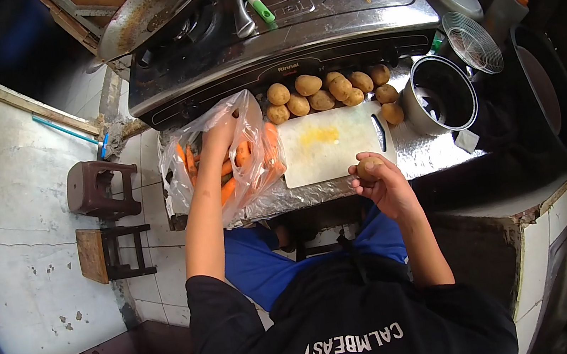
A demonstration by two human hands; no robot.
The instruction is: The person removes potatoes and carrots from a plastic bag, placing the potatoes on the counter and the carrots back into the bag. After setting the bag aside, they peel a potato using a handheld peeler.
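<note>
I've got a potato (pixel 369 168) curled in my right hand (pixel 386 183), by the near right corner of the cutting board (pixel 321 161), likely so it can't roll! My left hand (pixel 219 134) is inside the plastic bag (pixel 245 126) at left, among carrots (pixel 228 190); its grip, I can't tell.

So there's a steel Rinnai gas stove (pixel 377 20) up back, with a scuffed-up wok (pixel 125 32) sitting over the left burner and a green-handled utensil (pixel 260 7) lying near the middle. Off to the right there's a deep metal pot (pixel 421 114), with a round wire strainer (pixel 472 41) just beside it and an orange-lidded container (pixel 501 11) farther back. Over on the left, a brown plastic stool (pixel 92 190) stands next to a wooden-topped one (pixel 93 256).
</note>
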